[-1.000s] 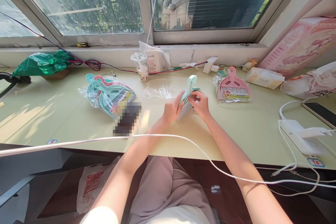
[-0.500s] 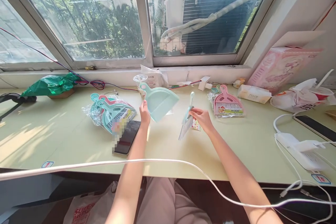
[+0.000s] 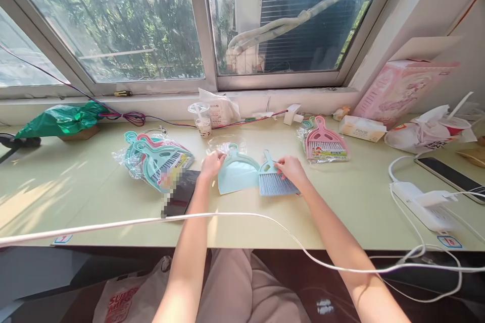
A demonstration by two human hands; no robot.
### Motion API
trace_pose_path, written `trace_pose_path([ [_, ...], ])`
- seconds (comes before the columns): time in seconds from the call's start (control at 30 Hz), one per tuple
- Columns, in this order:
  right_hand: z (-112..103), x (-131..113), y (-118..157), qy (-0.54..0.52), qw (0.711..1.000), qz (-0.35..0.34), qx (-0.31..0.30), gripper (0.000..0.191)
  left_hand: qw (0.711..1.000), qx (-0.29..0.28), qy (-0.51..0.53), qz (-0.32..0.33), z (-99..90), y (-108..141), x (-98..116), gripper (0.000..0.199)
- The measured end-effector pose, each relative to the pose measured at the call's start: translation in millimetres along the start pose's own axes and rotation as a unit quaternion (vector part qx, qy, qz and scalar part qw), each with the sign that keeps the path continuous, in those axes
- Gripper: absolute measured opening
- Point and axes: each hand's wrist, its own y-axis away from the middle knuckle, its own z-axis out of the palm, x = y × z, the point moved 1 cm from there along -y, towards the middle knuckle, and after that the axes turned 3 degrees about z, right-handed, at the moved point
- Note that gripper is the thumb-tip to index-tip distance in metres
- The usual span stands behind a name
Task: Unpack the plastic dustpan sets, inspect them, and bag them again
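A light teal dustpan (image 3: 238, 177) rests on the table, its handle pointing towards the window. My left hand (image 3: 212, 164) has its fingers closed on the dustpan's left edge. Beside it is a small teal brush (image 3: 270, 167) with grey-blue bristles fanned towards me. My right hand (image 3: 291, 169) grips the brush at its right side, thumb and fingertips on the body. Clear plastic wrap (image 3: 231, 145) lies behind the dustpan handle. Packaged teal and pink dustpan sets (image 3: 159, 159) are stacked at the left, and a pink packaged set (image 3: 326, 141) lies at the right.
A dark phone (image 3: 182, 194) lies by my left forearm. A white cable (image 3: 242, 214) crosses in front of both arms. Towards the window stand a plastic cup (image 3: 202, 120) and a white charger (image 3: 292, 114). A power strip (image 3: 420, 207) and tissue pack (image 3: 361, 128) are at the right.
Both hands have lowered. The dustpan, held up before, now lies on the table; the brush has turned from edge-on to flat, bristles facing me, beside it.
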Motion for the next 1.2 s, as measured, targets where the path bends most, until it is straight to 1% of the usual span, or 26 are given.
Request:
trace_pose_path([
  [0.07, 0.1, 3.3, -4.3, -0.034, 0.999, -0.002, 0.034, 0.027, 0.997, 0.025, -0.074, 0.028, 1.8, -0.7, 0.8, 0.02],
  [0.13, -7.5, 8.5, -10.9, -0.093, 0.99, -0.001, 0.109, 0.027, 0.99, 0.1, -0.099, 0.029, 1.1, -2.0, 0.1, 0.028],
  [0.17, -13.8, 12.3, -14.8, -0.13, 0.979, 0.0, 0.158, 0.03, 0.985, 0.144, -0.092, 0.019, -0.1, -2.8, -1.2, 0.03],
  [0.23, -29.0, 22.8, -23.2, -0.211, 0.943, 0.008, 0.258, 0.035, 0.973, 0.221, -0.063, 0.001, -3.2, -4.4, -5.2, 0.031],
  [0.3, -44.1, 36.0, -31.1, -0.28, 0.899, 0.024, 0.336, 0.038, 0.96, 0.278, -0.036, -0.019, -6.7, -6.0, -10.2, 0.03],
  [0.37, -56.0, 48.6, -37.3, -0.318, 0.866, 0.04, 0.383, 0.037, 0.948, 0.314, -0.023, -0.043, -9.3, -7.5, -14.9, 0.03],
  [0.4, -60.3, 53.8, -39.5, -0.326, 0.857, 0.045, 0.397, 0.035, 0.944, 0.324, -0.019, -0.054, -10.2, -8.2, -16.7, 0.03],
  [0.47, -65.5, 60.9, -42.0, -0.33, 0.85, 0.053, 0.408, 0.032, 0.94, 0.333, -0.015, -0.068, -10.9, -9.3, -19.2, 0.03],
  [0.6, -66.9, 62.7, -42.8, -0.321, 0.855, 0.063, 0.402, 0.029, 0.941, 0.333, -0.016, -0.064, -10.6, -10.0, -20.5, 0.031],
  [0.7, -65.8, 59.1, -43.2, -0.303, 0.872, 0.069, 0.378, 0.03, 0.944, 0.324, -0.034, -0.052, -10.9, -9.5, -19.7, 0.03],
  [0.77, -64.2, 56.4, -43.5, -0.282, 0.897, 0.078, 0.332, 0.032, 0.947, 0.316, -0.056, -0.036, -11.0, -8.8, -18.3, 0.03],
  [0.83, -60.2, 53.1, -42.8, -0.244, 0.93, 0.08, 0.263, 0.034, 0.954, 0.291, -0.076, -0.011, -9.4, -7.8, -15.7, 0.029],
  [0.9, -52.4, 48.6, -39.6, -0.166, 0.964, 0.061, 0.2, 0.039, 0.968, 0.236, -0.084, 0.008, -5.1, -6.7, -12.2, 0.029],
  [0.97, -40.4, 43.0, -34.0, -0.04, 0.987, 0.024, 0.157, 0.046, 0.982, 0.163, -0.096, 0.021, 2.2, -5.3, -8.3, 0.029],
  [1.0, -33.2, 40.1, -30.8, 0.029, 0.99, 0.005, 0.136, 0.046, 0.985, 0.128, -0.11, 0.027, 6.6, -4.6, -6.6, 0.029],
  [1.03, -25.6, 37.6, -27.8, 0.093, 0.989, -0.01, 0.113, 0.042, 0.987, 0.094, -0.129, 0.035, 11.3, -3.9, -5.3, 0.029],
  [1.1, -11.4, 34.1, -23.4, 0.176, 0.982, -0.025, 0.06, 0.029, 0.985, 0.033, -0.164, 0.052, 20.3, -3.0, -4.3, 0.029],
  [1.17, -2.1, 32.5, -22.1, 0.197, 0.98, -0.024, 0.024, 0.019, 0.984, -0.012, -0.171, 0.053, 26.7, -3.1, -5.1, 0.029],
  [1.2, -0.1, 31.9, -22.5, 0.19, 0.981, -0.025, 0.022, 0.017, 0.986, -0.021, -0.161, 0.047, 28.0, -3.6, -5.7, 0.029],
])
